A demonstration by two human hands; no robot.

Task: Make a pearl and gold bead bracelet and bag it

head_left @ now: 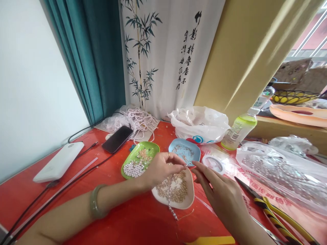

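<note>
My left hand (163, 170), a jade-coloured bangle on its wrist, is closed in a pinch above the cream plate. From under its fingers a strand of pearl beads (169, 195) hangs over the plate's front rim, ending by a thin gold chain (187, 214) on the table. My right hand (221, 192) faces it, fingertips drawn together close to the left ones; whatever is between them is too small to name. Gold beads (178, 192) fill much of the cream plate (190, 200). Behind are a green tray (156, 146) with pearl and gold beads and a blue tray (173, 141) with small metal findings.
Yellow-black pliers (268, 207) and a clear bag of beads (281, 170) lie at right. A tape roll (213, 165), drink bottle (238, 131) and white plastic bag (201, 124) stand behind. At left are a phone (117, 139), a white power bank (60, 161) and cables.
</note>
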